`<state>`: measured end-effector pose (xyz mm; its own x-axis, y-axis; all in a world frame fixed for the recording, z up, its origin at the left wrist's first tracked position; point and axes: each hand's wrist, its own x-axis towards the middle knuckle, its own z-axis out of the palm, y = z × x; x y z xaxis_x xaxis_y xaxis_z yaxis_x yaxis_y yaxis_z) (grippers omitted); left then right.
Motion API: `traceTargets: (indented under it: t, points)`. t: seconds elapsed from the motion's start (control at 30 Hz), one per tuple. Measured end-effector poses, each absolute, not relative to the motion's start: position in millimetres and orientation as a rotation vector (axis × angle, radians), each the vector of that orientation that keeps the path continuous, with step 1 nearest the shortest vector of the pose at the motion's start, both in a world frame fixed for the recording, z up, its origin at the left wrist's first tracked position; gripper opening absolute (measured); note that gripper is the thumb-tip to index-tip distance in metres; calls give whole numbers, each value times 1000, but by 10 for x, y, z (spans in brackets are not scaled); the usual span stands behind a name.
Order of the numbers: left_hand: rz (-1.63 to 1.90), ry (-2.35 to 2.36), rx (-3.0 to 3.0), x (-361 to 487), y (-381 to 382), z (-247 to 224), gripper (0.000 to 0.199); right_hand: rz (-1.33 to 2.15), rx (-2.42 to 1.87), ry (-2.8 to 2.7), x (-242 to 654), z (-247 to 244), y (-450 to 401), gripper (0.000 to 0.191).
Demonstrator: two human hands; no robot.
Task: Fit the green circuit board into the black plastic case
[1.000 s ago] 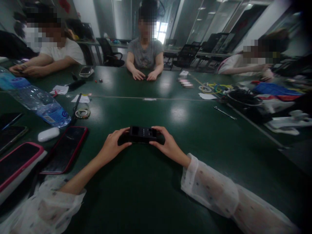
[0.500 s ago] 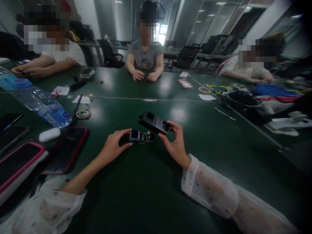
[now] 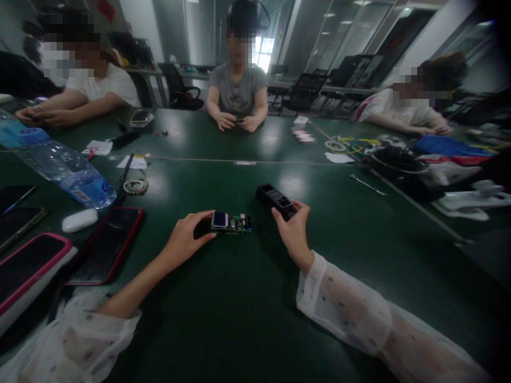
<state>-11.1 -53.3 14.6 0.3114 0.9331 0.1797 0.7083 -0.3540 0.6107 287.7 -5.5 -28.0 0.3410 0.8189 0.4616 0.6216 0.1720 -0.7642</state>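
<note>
Between the thumb and fingers of my left hand [image 3: 191,234] is the left end of a small green circuit board [image 3: 235,224] with a square screen. The board is low over the dark green table [image 3: 223,308]; I cannot tell whether it rests on it. My right hand [image 3: 293,226] grips the near end of a black plastic casing [image 3: 274,199] with cut-out openings in its face. The casing is tilted, to the right of the board and slightly farther away, apart from it.
At left lie a red-edged phone [image 3: 106,244], a white earbud case [image 3: 80,219], a pink-rimmed device [image 3: 35,271] and a tilted water bottle [image 3: 80,181]. A wrench [image 3: 368,184] and tangled cables [image 3: 347,144] lie at right. Several people sit across the table.
My right hand has moved the casing rightward, away from the circuit board, and turned it so its face shows less. My left hand has stayed at the board.
</note>
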Motion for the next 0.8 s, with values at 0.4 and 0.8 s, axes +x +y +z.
traceTargets:
  t: [0.4,0.8]
  points:
    - [698,1472,2139,-118,-540,150,51,185,-1631,-1353,2829,-165,-111,57]
    - [720,1465,2152,-113,-536,145,50,222,-1596,-1361,2830,-176,-115,58]
